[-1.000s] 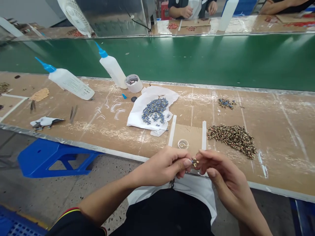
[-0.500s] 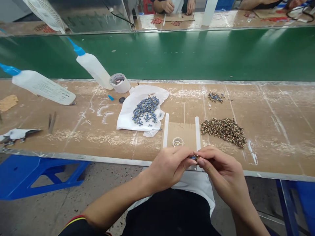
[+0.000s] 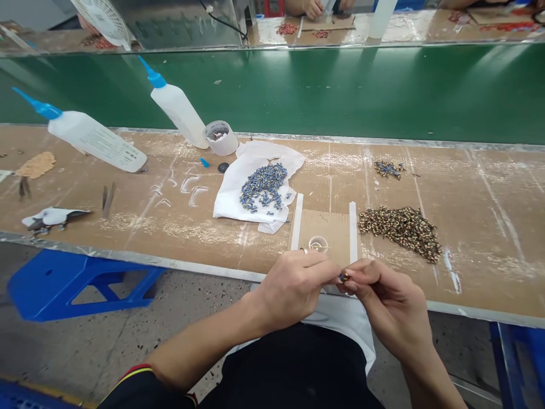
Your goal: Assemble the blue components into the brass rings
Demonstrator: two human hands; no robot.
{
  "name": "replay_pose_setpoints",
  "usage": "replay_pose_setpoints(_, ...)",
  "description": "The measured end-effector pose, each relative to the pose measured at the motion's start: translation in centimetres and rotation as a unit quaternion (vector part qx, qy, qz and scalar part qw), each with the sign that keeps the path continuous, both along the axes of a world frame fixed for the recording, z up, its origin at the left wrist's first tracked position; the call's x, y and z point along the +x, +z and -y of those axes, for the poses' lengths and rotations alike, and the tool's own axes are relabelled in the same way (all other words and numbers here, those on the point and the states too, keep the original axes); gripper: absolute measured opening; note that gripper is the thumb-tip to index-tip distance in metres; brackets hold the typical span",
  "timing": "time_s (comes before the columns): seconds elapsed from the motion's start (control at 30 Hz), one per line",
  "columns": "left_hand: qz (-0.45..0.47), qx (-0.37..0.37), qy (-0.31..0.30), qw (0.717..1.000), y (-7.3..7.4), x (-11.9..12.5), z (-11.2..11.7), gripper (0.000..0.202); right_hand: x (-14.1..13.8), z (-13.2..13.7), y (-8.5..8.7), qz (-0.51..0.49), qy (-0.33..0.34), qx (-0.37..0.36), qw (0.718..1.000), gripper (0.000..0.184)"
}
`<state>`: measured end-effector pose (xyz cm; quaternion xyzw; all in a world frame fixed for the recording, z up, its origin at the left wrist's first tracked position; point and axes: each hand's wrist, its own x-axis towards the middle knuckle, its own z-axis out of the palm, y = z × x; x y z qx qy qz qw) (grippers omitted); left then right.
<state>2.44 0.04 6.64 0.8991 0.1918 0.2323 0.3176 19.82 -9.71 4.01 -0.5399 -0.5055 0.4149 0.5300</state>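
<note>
My left hand (image 3: 293, 287) and my right hand (image 3: 385, 298) meet at the near edge of the bench, fingers pinched together on one tiny blue and brown part (image 3: 343, 278). Just beyond them a small clear round dish (image 3: 318, 245) sits on a cardboard pad (image 3: 330, 224) between two white strips. A heap of small brown ring-shaped parts (image 3: 400, 225) lies to the right of the pad. Small blue parts (image 3: 263, 187) are piled on a white cloth (image 3: 238, 187) to the left of it.
Two white squeeze bottles with blue nozzles (image 3: 91, 136) (image 3: 181, 111) and a tape roll (image 3: 220, 138) stand at the back left. A green conveyor belt (image 3: 340, 91) runs behind the bench. A blue stool (image 3: 63, 281) stands on the floor. Another person's hands (image 3: 315, 8) work opposite.
My hands stay joined on the small part, with the fingers shifting slightly. The view has swung a little, so the bench items sit differently in the picture.
</note>
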Motion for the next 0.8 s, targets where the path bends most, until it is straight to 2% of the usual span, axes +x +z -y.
replay_pose_setpoints(0.17, -0.045, 0.05, -0.019, 0.998, 0.7, 0.2, -0.1, 0.029, 0.2, 0.4, 0.6, 0.038, 0.005, 0.009, 0.999, 0.016)
replay_pose_setpoints(0.4, -0.078, 0.048, -0.018, 0.996, 0.0, 0.5, 0.1, 0.03, 0.5, 0.3, 0.3, 0.051, 0.014, -0.009, 0.999, 0.017)
replay_pose_setpoints(0.53, -0.075, -0.017, 0.0, 0.997, -0.3, 0.6, 0.4, 0.025, 0.5, 0.0, -0.2, -0.003, 0.012, -0.038, 0.999, 0.013)
replay_pose_setpoints(0.7, -0.095, -0.145, 0.012, 0.985, 0.0, 0.7, -0.5, 0.018, -0.2, 0.0, -0.4, -0.074, -0.038, -0.086, 0.993, 0.009)
replay_pose_setpoints(0.8, -0.091, -0.192, 0.082, 0.974, -0.3, -0.4, -2.3, 0.021, 0.5, 0.5, -0.7, -0.06, -0.071, -0.115, 0.989, 0.012)
